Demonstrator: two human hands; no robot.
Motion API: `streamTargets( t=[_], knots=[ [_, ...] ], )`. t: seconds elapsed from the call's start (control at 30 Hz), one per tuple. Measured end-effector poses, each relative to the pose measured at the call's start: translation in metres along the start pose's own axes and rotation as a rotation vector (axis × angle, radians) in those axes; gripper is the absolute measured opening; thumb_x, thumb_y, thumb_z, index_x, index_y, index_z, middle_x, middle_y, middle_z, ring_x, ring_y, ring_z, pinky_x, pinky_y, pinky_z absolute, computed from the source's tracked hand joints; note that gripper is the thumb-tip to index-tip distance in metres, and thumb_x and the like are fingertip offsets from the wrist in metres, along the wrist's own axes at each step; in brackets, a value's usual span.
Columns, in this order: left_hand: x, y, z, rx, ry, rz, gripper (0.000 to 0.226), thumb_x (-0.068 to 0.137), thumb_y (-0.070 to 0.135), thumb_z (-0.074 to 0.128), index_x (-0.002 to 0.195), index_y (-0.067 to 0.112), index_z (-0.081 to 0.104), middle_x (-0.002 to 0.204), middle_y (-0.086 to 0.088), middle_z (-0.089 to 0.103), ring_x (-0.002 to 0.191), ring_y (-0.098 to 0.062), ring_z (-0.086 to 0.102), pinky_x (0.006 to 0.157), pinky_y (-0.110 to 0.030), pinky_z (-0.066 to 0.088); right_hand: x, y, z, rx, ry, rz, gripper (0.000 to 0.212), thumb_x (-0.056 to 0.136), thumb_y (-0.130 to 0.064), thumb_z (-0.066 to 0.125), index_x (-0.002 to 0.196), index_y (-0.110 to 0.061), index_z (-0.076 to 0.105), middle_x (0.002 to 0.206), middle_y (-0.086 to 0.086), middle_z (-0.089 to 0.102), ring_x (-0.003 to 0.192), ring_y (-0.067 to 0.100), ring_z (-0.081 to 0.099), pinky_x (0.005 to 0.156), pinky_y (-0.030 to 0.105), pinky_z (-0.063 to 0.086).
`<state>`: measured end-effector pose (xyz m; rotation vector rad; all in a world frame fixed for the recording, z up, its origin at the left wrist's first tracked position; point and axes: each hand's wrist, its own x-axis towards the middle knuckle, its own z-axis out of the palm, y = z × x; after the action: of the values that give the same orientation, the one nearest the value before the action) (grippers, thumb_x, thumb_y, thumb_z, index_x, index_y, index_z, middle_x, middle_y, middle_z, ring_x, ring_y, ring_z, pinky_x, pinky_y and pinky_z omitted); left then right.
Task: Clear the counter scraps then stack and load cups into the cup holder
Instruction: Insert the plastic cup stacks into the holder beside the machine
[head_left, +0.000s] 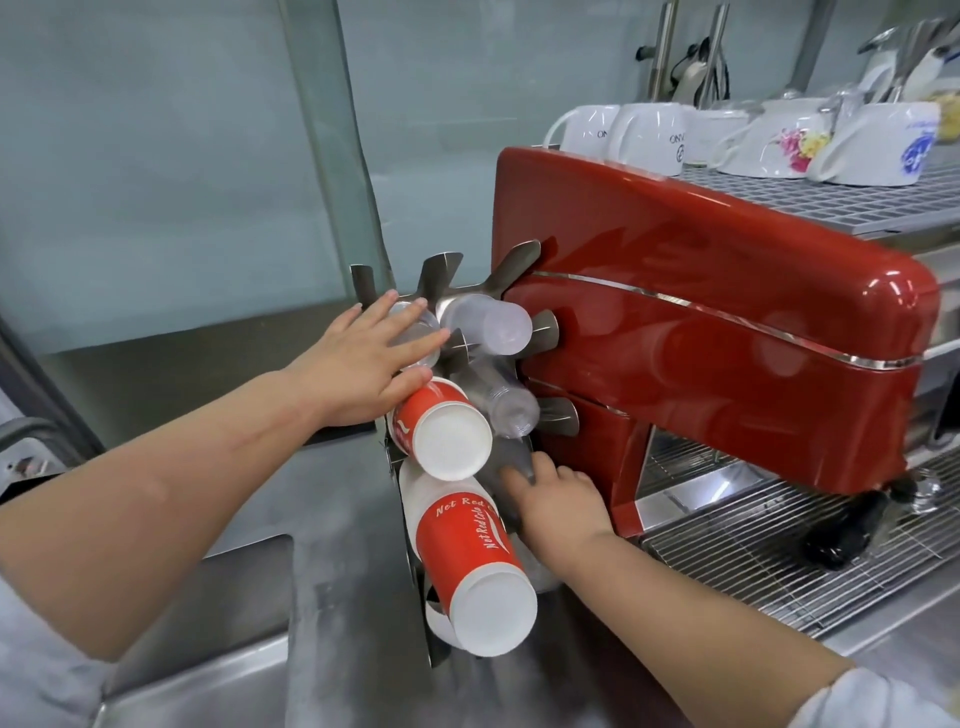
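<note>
Two bare forearms with pale sleeves pushed back

The left hand (358, 358) and right hand (558, 501) wear no gloves, rings or watch. Both forearms are uncovered; light grey-white fabric shows only at the frame's lower corners, a sleeve edge near each elbow, slightly creased.

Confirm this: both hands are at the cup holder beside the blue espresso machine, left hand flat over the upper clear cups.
Wrong colour: the espresso machine is red, not blue, as the head view shows. The rest holds: left hand lies flat over the upper clear cups, and right hand is at the cup holder.
</note>
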<state>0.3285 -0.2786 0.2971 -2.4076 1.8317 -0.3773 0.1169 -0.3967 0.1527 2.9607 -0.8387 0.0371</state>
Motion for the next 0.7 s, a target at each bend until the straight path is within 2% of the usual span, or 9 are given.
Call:
streamTargets(
  t=[0.17,0.3,0.53,0.7],
  knots=[
    [-0.001,0.002,-0.002,0.001,-0.012,-0.003,0.075,0.077,0.069,-0.007,0.150,0.051,0.005,0.166,0.005,-0.002,0.152,-0.021,-0.011,0.122,-0.046,0.000,-0.024,0.012,-0.022,0.031,0.065,0.016,0.064,0.088,-0.025,0.054,0.146,-0.028,0.027,0.141,0.015,0.038,0.112,0.036,0.052,0.090,0.039,0.041],
    [-0.002,0.004,-0.003,0.013,-0.003,-0.012,0.068,0.084,0.067,-0.001,0.150,0.050,0.007,0.166,0.004,0.002,0.152,-0.022,-0.008,0.123,-0.047,0.003,-0.045,0.022,-0.038,0.089,0.059,0.036,0.067,0.086,-0.032,0.056,0.146,-0.032,0.026,0.138,0.011,0.038,0.110,0.033,0.051,0.087,0.036,0.045],
    [-0.005,0.007,-0.006,0.019,-0.014,-0.028,0.079,0.075,0.068,-0.011,0.150,0.051,0.005,0.166,0.004,0.003,0.152,-0.023,-0.007,0.122,-0.047,0.003,-0.087,0.028,-0.057,0.205,0.131,0.066,0.065,0.084,-0.039,0.054,0.145,-0.036,0.031,0.140,0.004,0.039,0.118,0.033,0.050,0.090,0.037,0.048],
    [-0.004,0.009,-0.006,0.024,-0.024,-0.037,0.081,0.073,0.069,-0.013,0.150,0.051,0.005,0.166,0.005,0.002,0.152,-0.023,-0.008,0.122,-0.048,0.002,-0.112,0.030,-0.076,0.311,0.335,0.093,0.062,0.067,-0.040,0.053,0.129,-0.033,0.049,0.120,0.005,0.060,0.091,0.033,0.066,0.064,0.039,0.056]
  ],
)
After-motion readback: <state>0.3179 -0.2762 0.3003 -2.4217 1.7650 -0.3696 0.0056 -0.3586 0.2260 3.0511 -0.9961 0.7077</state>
